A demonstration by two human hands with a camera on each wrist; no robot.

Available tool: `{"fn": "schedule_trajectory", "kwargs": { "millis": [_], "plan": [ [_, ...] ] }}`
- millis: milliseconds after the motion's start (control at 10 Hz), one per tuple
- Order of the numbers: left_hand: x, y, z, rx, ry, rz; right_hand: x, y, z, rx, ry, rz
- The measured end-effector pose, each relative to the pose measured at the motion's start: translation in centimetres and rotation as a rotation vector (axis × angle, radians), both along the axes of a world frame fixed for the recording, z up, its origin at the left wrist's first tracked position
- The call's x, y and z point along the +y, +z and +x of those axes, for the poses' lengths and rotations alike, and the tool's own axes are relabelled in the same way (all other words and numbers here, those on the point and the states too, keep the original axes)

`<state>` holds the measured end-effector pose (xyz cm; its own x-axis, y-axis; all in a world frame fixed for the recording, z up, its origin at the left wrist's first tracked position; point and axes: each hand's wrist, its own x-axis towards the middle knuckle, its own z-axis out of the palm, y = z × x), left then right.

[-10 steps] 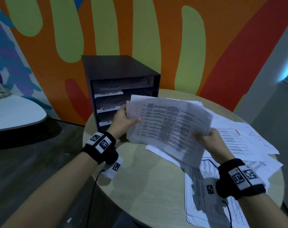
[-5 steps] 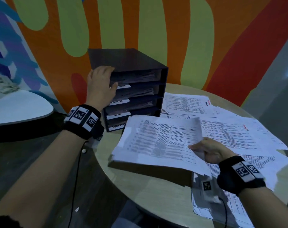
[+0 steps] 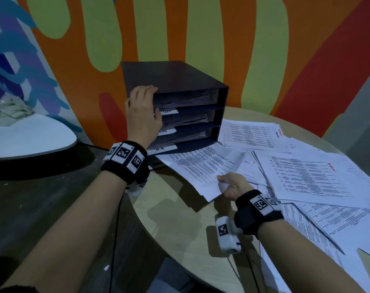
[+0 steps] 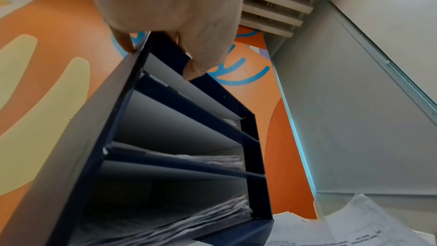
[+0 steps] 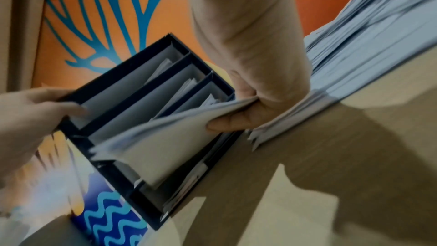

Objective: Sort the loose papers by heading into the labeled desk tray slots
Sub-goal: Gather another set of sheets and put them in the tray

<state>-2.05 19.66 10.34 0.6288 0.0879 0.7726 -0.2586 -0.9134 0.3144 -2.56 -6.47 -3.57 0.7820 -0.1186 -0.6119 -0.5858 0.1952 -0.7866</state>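
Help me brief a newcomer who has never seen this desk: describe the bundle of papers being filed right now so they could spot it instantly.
Start at the dark, four-slot desk tray standing on the round, pale wooden table, steadied at its top corner by the left hand. In front of its lowest slot is a bundle of white printed sheets, pinched by the right hand. Unlike the loose papers lying flat alongside, it is lifted off the table.

The place looks like an office or shared workspace: a dark slotted desk tray (image 3: 175, 85) with labelled shelves stands on a round wooden tabletop (image 3: 180, 240) strewn with printed papers (image 3: 306, 176), before a bright painted mural wall (image 3: 201, 28), under a slatted ceiling (image 4: 279, 3).
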Motion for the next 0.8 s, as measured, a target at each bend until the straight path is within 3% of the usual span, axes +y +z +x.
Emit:
{"fn": "schedule_trajectory", "kwargs": {
  "millis": [100,300,400,600,800],
  "plan": [
    [-0.1,-0.3,0.2,-0.031,0.013,0.001,3.4,1.2,0.2,0.012,-0.034,-0.05],
    [0.1,-0.7,0.7,-0.093,0.008,0.009,8.4,3.2,1.8,0.1,0.251,-0.147],
    [0.0,-1.0,0.9,-0.115,0.014,0.012,9.5,3.9,3.4,0.058,0.212,-0.065],
    [0.2,-1.3,1.1,-0.143,0.012,0.035,11.6,2.8,6.0,0.137,0.111,0.21],
    [0.5,-1.5,1.3,-0.162,0.006,0.057,12.9,2.1,7.0,-0.05,-0.077,0.408]
  ]
}}
